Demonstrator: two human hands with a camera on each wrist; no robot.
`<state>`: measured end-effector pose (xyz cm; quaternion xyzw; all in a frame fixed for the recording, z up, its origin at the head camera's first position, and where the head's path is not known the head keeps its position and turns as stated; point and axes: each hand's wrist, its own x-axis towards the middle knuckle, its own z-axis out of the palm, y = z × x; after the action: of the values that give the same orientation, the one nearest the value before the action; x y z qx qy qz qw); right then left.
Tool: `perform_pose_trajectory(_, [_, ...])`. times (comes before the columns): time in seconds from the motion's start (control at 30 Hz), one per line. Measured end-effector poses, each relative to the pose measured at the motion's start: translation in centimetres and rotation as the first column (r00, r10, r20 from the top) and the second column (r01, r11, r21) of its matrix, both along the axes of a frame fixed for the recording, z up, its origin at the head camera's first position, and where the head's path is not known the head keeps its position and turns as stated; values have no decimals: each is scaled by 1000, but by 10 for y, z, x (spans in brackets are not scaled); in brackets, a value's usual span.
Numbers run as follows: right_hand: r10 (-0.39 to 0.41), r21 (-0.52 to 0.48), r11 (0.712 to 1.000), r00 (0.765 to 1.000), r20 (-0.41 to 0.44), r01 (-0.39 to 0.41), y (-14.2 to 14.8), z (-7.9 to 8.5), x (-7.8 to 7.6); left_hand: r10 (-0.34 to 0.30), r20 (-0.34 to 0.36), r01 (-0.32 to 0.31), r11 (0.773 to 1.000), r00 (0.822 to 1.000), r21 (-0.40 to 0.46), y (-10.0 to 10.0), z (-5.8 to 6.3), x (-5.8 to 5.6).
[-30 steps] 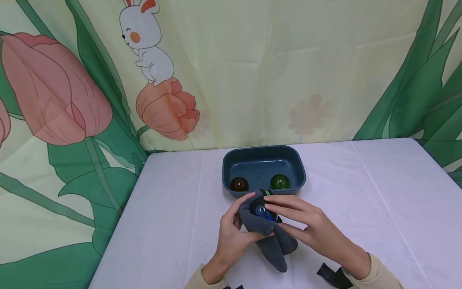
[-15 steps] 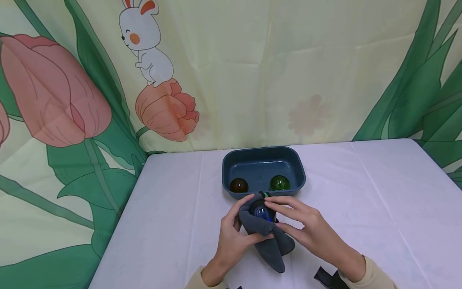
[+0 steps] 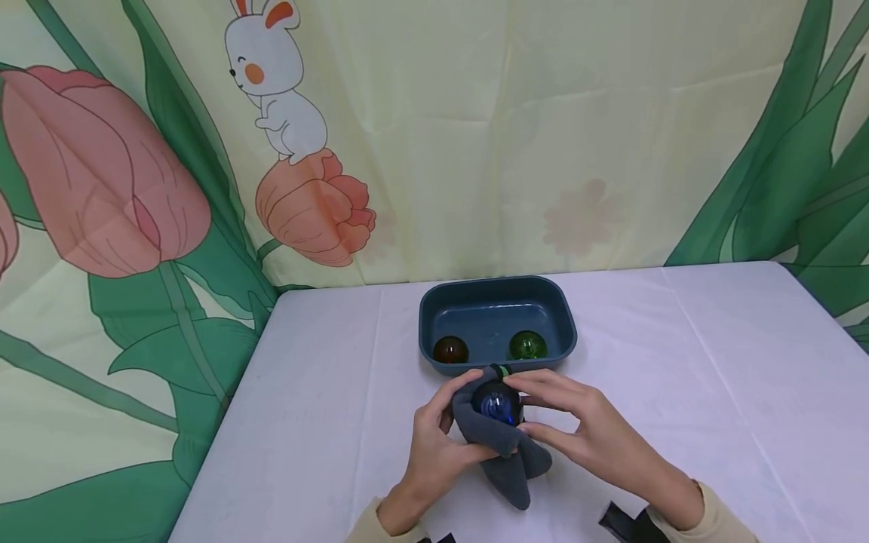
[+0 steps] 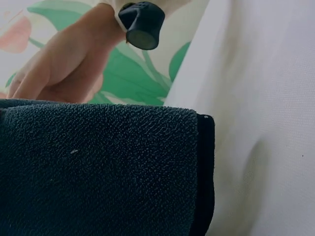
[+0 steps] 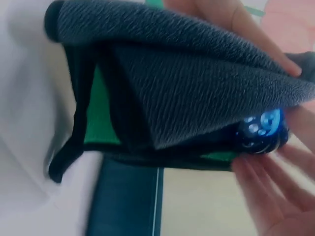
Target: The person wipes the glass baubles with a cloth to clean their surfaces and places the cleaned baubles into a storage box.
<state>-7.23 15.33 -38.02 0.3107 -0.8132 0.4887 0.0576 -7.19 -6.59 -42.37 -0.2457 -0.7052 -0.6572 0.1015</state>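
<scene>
A dark blue glass ball (image 3: 498, 403) lies partly wrapped in a grey cloth (image 3: 485, 430), which hangs in folds below it. My left hand (image 3: 441, 445) grips the cloth around the ball from the left, thumb in front. From the right, my right hand (image 3: 584, 422) pinches the ball between its fingers and thumb. The right wrist view shows the shiny ball (image 5: 261, 129) under the cloth (image 5: 187, 93), with my right fingertips (image 5: 251, 177) on it. The cloth has a dark edge and a green underside. In the left wrist view, the cloth (image 4: 98, 167) hides my left hand.
A dark blue rectangular tray (image 3: 495, 294) stands just beyond my hands. Inside it are a brown glass ball (image 3: 451, 349) at the left and a green glass ball (image 3: 527, 345) at the right. A white-covered table (image 3: 326, 392) meets a printed curtain (image 3: 462, 151) behind.
More of the blue ball shows from the cloth now. The right fingers have shifted slightly on the ball, and the hanging cloth end has swung a little left. The tray and its balls stay put.
</scene>
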Motion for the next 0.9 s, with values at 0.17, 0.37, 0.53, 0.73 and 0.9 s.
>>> perform_pose_trajectory(0.17, [50, 66, 997, 973, -225, -36, 4, -2, -3, -19, 53, 19, 1000, 998, 13, 0, 1, 0])
perform_pose_trajectory(0.37, [91, 130, 990, 950, -299, -54, 3, -6, -2, -40, 64, 40, 999, 997, 5, -1, 3, 0])
perform_pose_trajectory(0.53, [72, 128, 991, 951, -300, -34, 1, -7, 1, -46, 71, 46, 999, 996, -1, -2, 3, 0])
perform_pose_trajectory(0.73, [-5, 38, 999, 988, -153, 11, -3, -5, 4, -61, -24, 60, 997, 998, -55, -4, 0, 0])
perform_pose_trajectory(0.9, [-30, -51, 998, 999, 19, 31, -6, -5, 5, -73, -59, 70, 996, 996, -52, -5, 0, 0])
